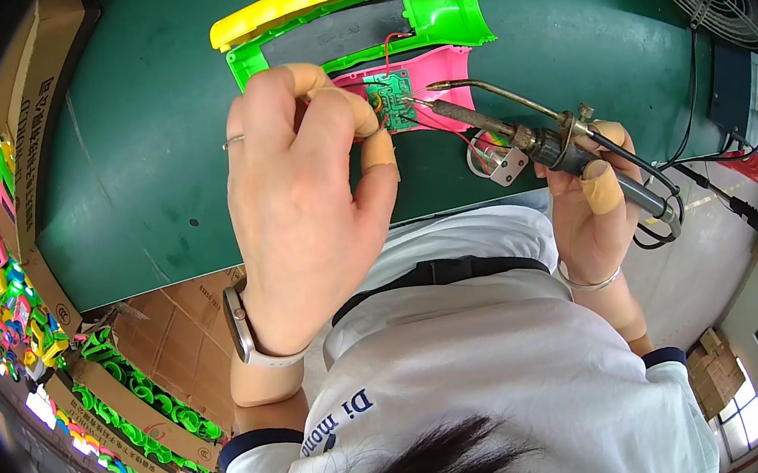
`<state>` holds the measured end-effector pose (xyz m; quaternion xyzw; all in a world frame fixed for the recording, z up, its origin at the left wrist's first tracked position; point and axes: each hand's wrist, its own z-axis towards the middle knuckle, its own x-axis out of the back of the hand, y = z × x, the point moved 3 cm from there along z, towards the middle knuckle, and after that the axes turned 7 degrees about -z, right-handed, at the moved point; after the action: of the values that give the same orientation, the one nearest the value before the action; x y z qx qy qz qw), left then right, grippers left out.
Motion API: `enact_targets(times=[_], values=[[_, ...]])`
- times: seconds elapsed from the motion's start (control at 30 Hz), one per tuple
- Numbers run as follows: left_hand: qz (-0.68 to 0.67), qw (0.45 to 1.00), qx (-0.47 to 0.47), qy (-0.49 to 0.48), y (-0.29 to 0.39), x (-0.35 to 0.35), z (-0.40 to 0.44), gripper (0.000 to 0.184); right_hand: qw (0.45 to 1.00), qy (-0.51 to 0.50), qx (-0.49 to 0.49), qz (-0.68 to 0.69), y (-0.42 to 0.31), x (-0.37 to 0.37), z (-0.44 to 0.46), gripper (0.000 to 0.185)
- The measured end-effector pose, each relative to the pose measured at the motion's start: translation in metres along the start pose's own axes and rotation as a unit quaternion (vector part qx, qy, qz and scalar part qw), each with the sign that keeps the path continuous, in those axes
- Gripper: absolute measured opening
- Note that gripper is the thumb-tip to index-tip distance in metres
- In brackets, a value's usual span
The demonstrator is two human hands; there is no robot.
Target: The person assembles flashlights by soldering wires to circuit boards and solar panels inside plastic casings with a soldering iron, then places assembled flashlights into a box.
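- Head-worn camera, facing steeply down past the wearer's shirt [492, 345].
- Close, wide, curved view; green surface [139, 151] across the upper frame.

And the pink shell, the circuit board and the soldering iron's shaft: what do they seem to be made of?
Pink shell: probably moulded plastic, smooth and slightly glossy, from its even colour and thin edge.
Circuit board: likely laminate with a green coating; pale solder spots show.
Soldering iron's shaft: seems metal, dull and stained brownish-grey; which metal is unclear.
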<state>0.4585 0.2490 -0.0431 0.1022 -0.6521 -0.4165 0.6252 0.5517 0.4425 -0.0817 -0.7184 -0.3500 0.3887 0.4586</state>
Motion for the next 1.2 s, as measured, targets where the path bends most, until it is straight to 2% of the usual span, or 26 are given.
enact_targets(times=[0.3,0.73,1.13,1.2], values=[[0.109,0.992,0.014,-0.057,0.013,0.001,0.013,0.016,0.999,-0.013,-0.025,-0.041,-0.002,-0.008,0.0,0.026],[0.104,0.992,0.026,-0.071,0.013,0.003,0.014,0.016,0.996,-0.029,-0.034,-0.074,-0.006,-0.014,0.001,0.021],[0.12,0.988,0.032,-0.09,0.014,0.004,0.017,0.013,0.998,-0.034,-0.034,-0.051,-0.003,-0.01,0.002,0.023],[0.119,0.988,0.033,-0.091,0.013,0.004,0.017,0.013,0.999,-0.004,-0.03,-0.021,0.0,-0.006,0.002,0.024]])
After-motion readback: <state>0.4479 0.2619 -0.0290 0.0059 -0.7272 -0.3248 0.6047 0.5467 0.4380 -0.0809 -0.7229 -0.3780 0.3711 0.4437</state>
